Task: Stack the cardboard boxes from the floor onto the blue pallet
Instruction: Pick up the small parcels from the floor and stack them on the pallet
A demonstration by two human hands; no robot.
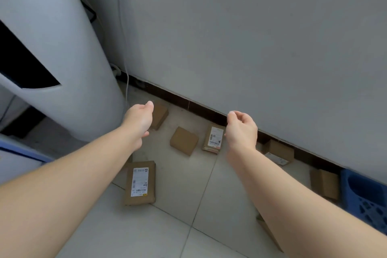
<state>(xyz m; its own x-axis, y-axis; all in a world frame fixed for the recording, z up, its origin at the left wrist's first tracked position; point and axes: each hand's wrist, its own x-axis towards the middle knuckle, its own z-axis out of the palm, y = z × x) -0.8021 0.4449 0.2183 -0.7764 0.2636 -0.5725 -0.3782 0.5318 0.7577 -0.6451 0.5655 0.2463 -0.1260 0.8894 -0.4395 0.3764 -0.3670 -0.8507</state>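
Cardboard boxes: brown, small, scattered on the tiled floor (pixel 209 195) near the wall's dark skirting. Flat labelled box (pixel 139 182) nearest; plain box (pixel 184 141) and second labelled box (pixel 213 138) beyond.
Blue pallet (pixel 364 195): plastic, gridded, at right edge, by the wall.
Left hand (pixel 139 119), right hand (pixel 241 126): raised above the boxes, fingers loosely curled, both empty, touching nothing.

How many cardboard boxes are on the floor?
7: one behind the left hand, a plain box mid-floor, a labelled box beside it, a long box nearest, two by the wall toward the pallet, one under the right arm. Arms may hide more.
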